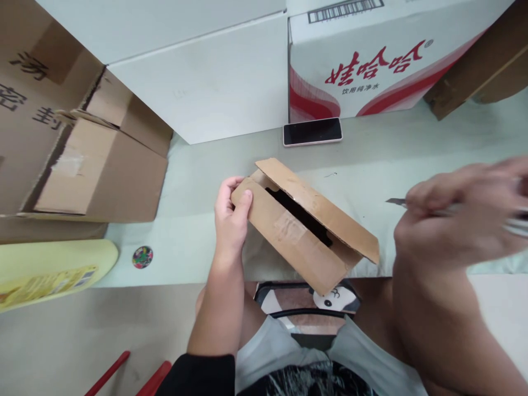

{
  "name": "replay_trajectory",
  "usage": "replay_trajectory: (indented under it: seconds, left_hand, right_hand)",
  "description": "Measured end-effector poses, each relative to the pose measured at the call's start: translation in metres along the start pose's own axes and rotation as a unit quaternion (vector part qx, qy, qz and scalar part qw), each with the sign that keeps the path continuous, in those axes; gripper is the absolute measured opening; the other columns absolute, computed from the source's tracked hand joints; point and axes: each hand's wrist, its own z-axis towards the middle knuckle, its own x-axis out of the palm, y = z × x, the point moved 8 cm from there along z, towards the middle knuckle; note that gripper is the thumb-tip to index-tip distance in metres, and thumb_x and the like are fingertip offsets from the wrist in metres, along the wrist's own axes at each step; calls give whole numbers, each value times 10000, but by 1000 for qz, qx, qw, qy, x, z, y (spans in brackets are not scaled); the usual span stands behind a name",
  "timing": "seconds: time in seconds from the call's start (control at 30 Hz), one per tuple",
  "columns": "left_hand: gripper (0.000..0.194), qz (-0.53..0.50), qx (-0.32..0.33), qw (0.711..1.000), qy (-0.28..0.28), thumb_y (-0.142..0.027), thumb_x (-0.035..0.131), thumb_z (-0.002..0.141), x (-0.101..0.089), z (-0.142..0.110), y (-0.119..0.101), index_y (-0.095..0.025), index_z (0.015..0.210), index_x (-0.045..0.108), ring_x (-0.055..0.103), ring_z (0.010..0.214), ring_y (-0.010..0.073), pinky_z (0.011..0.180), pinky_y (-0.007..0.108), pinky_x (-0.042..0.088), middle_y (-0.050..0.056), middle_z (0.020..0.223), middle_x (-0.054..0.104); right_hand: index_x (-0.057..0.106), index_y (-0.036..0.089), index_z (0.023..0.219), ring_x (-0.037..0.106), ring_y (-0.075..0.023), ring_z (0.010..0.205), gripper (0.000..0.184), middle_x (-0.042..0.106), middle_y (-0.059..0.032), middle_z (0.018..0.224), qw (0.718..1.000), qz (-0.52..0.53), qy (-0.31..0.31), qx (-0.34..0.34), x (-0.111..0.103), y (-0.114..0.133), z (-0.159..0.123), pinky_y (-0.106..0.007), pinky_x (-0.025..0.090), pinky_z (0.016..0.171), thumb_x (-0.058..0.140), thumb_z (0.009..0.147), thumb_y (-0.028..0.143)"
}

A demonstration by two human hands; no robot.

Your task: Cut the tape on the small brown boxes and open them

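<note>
My left hand (234, 212) is closed on the left end of a small brown cardboard box (284, 220), thumb on top of a flap. Clear tape sticks to the near flap, and a dark gap runs between the two partly raised flaps; what lies inside is too dark to make out. Off to the right, my right hand (457, 214) is wrapped round a utility knife (396, 202), its pointed blade sticking out to the left. The hand is smeared by motion and apart from the box.
A smartphone (312, 132) lies behind the box, against a white and red carton (371, 77). Brown cartons (124, 165) stand at left, near a yellow bottle (53, 269) and a round colourful disc (142, 257). The table's front edge runs just above my lap.
</note>
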Motion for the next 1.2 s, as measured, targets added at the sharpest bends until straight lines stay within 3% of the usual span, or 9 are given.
replay_trajectory:
  seconds: [0.23,0.43,0.53,0.63,0.9,1.07,1.2]
  left_hand:
    - [375,-21,-12,1000,0,-540,762,820,2,0,-2,-251,1051,698,633,869,193,729,286,519,46,1011,706]
    - [381,-19,-24,1000,7,-552,758,808,3,-1,-4,-256,1038,688,641,869,201,723,295,524,47,997,706]
    - [369,-28,-25,999,7,-538,767,797,3,0,-4,-256,1024,695,632,848,191,711,287,518,41,978,703]
    - [390,-27,-26,999,8,-557,772,788,2,1,-3,-256,1025,699,635,861,199,722,297,521,45,990,705]
    - [348,-25,-33,999,23,-493,778,780,3,1,0,-254,1018,693,644,886,198,764,301,525,41,1003,699]
    - [324,-25,-31,999,8,-471,749,775,2,1,0,-250,1000,677,643,859,199,743,307,536,44,994,697]
    - [335,-17,-18,1000,1,-470,733,794,1,0,-1,-249,1041,682,660,898,208,783,321,557,51,1033,698]
  right_hand:
    - [736,232,1109,670,-263,755,336,769,-107,894,991,-103,49,75,23,-41,14,-335,422,605,629,866,438]
    - [702,202,1258,711,-301,890,435,790,-149,1157,959,-164,153,170,34,-57,9,-346,438,634,575,896,407]
    - [694,204,1285,725,-314,952,456,778,-145,1200,967,-145,130,166,31,-53,10,-379,473,703,549,922,439]
    - [706,207,1249,726,-282,880,423,788,-123,1160,976,-103,111,155,29,-50,11,-407,492,753,548,919,418]
    - [738,198,1019,704,-217,753,255,781,-71,854,997,28,33,70,17,-29,10,-363,525,715,588,864,336]
    - [723,209,936,687,-193,718,189,768,-56,801,996,76,-4,43,9,-23,9,-331,515,674,588,863,318]
    - [729,207,937,677,-187,706,208,759,-52,791,997,72,6,35,10,-19,8,-332,521,687,581,861,332]
